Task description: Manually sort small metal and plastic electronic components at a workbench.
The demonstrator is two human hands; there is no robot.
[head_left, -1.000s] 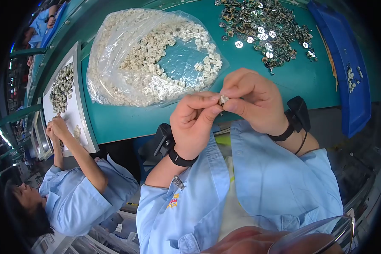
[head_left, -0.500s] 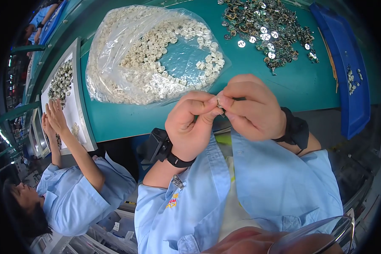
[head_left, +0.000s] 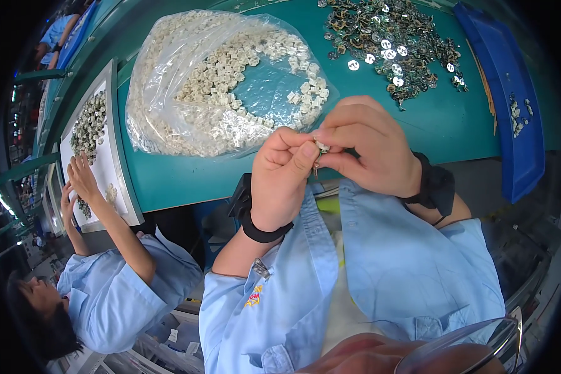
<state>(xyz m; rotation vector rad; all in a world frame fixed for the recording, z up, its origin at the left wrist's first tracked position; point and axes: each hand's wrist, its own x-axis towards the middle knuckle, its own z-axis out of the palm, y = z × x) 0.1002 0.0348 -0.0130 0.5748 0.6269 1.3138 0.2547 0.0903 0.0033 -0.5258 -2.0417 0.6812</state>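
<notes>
Between the fingertips of both hands I hold a small white plastic part [head_left: 321,146], with a metal piece showing below it. My left hand [head_left: 287,174] pinches it from the left, thumb on top. My right hand [head_left: 369,144] grips it from the other side, fingers curled. The fingers cover much of the part. Just beyond my hands lies a clear plastic bag [head_left: 168,75] with a mass of small white plastic parts [head_left: 224,78] in and on it. A heap of small round metal-and-green parts [head_left: 386,40] lies at the far right.
The green tabletop [head_left: 442,134] carries everything. A long blue tray [head_left: 505,81] with a few small parts stands at the right edge, beside thin wooden sticks [head_left: 482,84]. To my left, a co-worker's hands [head_left: 84,184] reach over a white tray [head_left: 115,143] with piled parts.
My hands have turned slightly, and more of the white part shows between the fingertips. My left hand has rotated and shifted a little right. The co-worker's hands have moved slightly lower.
</notes>
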